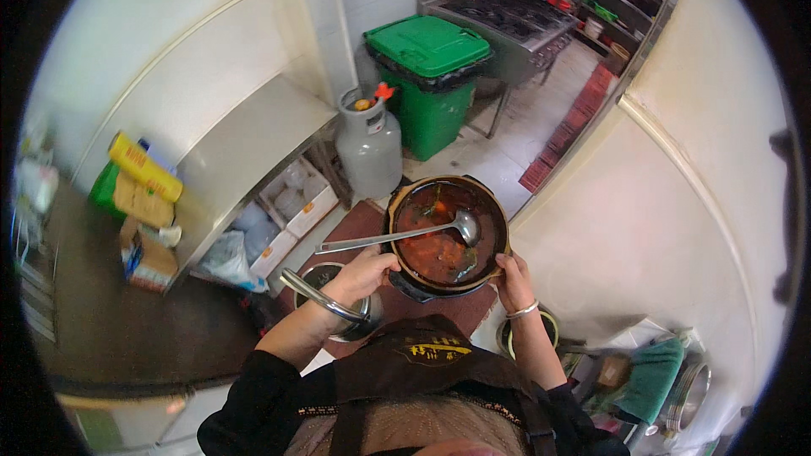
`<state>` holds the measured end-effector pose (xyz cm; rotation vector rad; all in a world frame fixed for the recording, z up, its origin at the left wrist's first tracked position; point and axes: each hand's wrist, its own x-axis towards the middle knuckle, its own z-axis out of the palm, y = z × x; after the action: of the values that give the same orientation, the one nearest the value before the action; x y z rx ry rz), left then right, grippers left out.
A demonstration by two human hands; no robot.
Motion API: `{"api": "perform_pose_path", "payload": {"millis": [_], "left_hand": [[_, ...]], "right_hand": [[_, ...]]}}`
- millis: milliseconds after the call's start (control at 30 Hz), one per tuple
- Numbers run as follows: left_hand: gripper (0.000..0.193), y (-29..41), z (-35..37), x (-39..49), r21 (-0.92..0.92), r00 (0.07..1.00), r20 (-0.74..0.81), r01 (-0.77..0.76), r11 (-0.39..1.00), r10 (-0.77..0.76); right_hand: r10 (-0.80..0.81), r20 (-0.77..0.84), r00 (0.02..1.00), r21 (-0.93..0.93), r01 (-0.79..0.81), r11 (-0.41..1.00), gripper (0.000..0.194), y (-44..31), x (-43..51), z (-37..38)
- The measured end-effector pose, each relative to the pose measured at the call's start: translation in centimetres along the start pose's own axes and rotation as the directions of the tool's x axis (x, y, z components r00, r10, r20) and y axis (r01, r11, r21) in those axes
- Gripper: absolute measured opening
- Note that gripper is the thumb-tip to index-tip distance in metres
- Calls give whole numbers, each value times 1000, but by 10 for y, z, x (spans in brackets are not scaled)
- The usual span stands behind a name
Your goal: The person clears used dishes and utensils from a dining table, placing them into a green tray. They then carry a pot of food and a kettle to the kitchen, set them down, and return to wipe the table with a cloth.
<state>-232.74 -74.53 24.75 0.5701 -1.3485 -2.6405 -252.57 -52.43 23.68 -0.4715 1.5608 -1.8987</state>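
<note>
A round, dark cooking pot [393, 209] with a tan rim is held out in front of my body, off the floor. My left hand [374, 269] grips its near left side, thumb up by the rim. On the right side, my right hand [514, 275] grips the edge with the thumb on top. Red-brown broth [421, 259] with green leafy pieces fills much of the pot. A metal ladle [393, 236] rests in it, its bowl in the broth and its handle jutting out over the left rim. The fingers under the pot are hidden.
Left stands a steel counter [247, 120] with boxes [310, 206] beneath. Ahead are a grey gas cylinder [370, 152], a green lidded bin [437, 107] and a stove [507, 16]. A wall [633, 215] rises on the right. Below lie a red-brown mat [355, 234] and a metal vessel [320, 275].
</note>
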Motion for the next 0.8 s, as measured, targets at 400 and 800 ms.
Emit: {"api": "perform_pose_path", "payload": {"millis": [400, 800], "left_hand": [[23, 154, 21, 212, 208, 984, 8, 175, 962, -181], [10, 282, 81, 446, 771, 914, 352, -160, 616, -204]], "right_hand": [[-94, -224, 970, 211, 142, 967, 38, -72, 164, 1], [-141, -713, 687, 59, 259, 964, 34, -167, 280, -6]]}}
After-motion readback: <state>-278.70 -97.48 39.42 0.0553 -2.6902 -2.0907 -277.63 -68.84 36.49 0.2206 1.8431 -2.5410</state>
